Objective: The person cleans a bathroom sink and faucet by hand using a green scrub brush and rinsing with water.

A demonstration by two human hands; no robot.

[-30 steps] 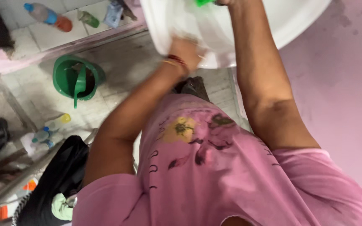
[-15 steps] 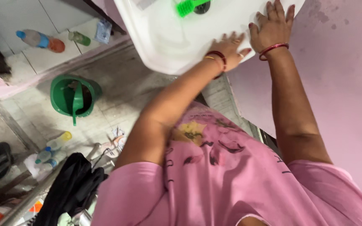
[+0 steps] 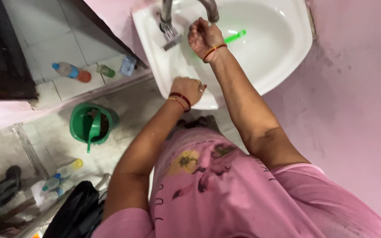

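Right hand [image 3: 203, 36] apparently gripping green brush [image 3: 234, 36] over sink [image 3: 283, 53].

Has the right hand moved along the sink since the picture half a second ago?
Yes. The right hand left the white sink rim and now is up by the tap.

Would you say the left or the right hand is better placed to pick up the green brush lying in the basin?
Right, probably. The right hand is raised inside the sink beside the green brush, while the left hand rests on the front rim.
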